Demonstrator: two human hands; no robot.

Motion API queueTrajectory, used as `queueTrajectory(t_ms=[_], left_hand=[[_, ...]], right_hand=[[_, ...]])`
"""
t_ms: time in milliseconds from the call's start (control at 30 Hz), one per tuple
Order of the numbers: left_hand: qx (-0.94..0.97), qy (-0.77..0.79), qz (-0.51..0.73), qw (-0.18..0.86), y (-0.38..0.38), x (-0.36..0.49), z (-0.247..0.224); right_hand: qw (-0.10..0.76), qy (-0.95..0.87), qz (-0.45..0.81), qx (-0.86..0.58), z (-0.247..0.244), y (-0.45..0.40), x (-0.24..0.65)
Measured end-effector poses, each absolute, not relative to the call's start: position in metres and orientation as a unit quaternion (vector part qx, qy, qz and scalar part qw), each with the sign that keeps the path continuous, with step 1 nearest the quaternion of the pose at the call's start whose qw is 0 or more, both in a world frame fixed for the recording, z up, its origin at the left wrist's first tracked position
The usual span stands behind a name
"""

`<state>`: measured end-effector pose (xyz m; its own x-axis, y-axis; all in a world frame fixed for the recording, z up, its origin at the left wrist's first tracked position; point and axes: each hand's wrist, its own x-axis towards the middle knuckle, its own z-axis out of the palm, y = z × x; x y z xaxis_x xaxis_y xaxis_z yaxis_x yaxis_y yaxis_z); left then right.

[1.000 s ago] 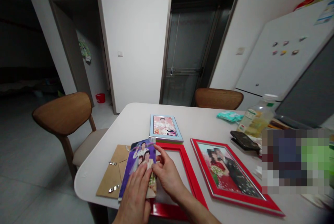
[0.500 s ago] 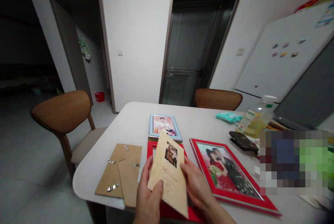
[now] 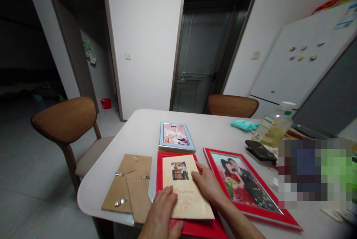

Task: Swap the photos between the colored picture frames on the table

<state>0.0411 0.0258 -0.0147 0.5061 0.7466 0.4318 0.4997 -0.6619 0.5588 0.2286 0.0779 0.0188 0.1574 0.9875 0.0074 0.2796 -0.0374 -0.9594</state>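
Observation:
A cream photo card (image 3: 192, 198), printed with a small picture of people and faint script, lies over a red picture frame (image 3: 159, 168). My left hand (image 3: 163, 209) rests at the card's lower left edge, fingers stretched out and thumb apart, low on the red frame. At the right edge, my right hand (image 3: 208, 183) has its thumb on the card and its fingers along the side, gripping it. Just beyond is a light blue framed photo (image 3: 175, 135). To the right lies a larger red framed photo (image 3: 245, 183) of a couple.
Brown backing boards (image 3: 119, 187) with metal clips lie at the left of the white table (image 3: 139, 131). On the right are a bottle of yellowish liquid (image 3: 272, 127), a dark phone-like object (image 3: 260, 151) and a teal packet (image 3: 244, 124). Wooden chairs (image 3: 65, 120) stand around.
The card has gone from raised and tilted between both hands to lying down on the red frame. My left hand's fingers have loosened and spread onto its edge.

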Motion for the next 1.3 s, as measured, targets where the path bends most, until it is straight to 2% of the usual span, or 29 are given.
queueTrajectory(t_ms=[133,300,400,500,600,733,833,1033,1167,1300], left_hand=[[0.875,0.355,0.295,0.145,0.027,0.039,-0.014],[0.889,0.349,0.272,0.121,0.03,0.043,-0.014],[0.89,0.341,0.282,0.112,0.03,0.044,-0.014],[0.884,0.342,0.3,0.109,0.027,0.028,-0.009],[0.864,0.395,0.298,0.093,0.027,-0.009,-0.004],[0.816,0.534,0.202,0.085,0.03,-0.067,-0.005],[0.779,0.599,0.175,0.057,0.033,-0.094,-0.011],[0.797,0.545,0.259,0.014,0.04,-0.111,-0.022],[0.808,0.5,0.311,-0.013,0.04,-0.106,-0.013],[0.816,0.455,0.354,-0.034,0.033,-0.071,0.009]], right_hand=[[0.361,-0.593,0.257,-0.672,0.027,0.076,0.232],[0.164,-0.64,0.067,-0.748,0.028,0.07,0.23],[0.119,-0.652,0.014,-0.748,0.023,0.068,0.23],[0.123,-0.662,0.005,-0.739,0.021,0.067,0.233],[0.168,-0.688,0.022,-0.706,0.026,0.064,0.227],[0.244,-0.757,0.093,-0.6,0.038,0.052,0.184],[0.247,-0.795,0.132,-0.538,0.04,0.044,0.135],[0.21,-0.8,0.177,-0.533,0.026,0.046,0.082],[0.278,-0.78,0.238,-0.507,0.035,0.044,0.093],[0.339,-0.766,0.232,-0.494,0.06,0.032,0.129]])
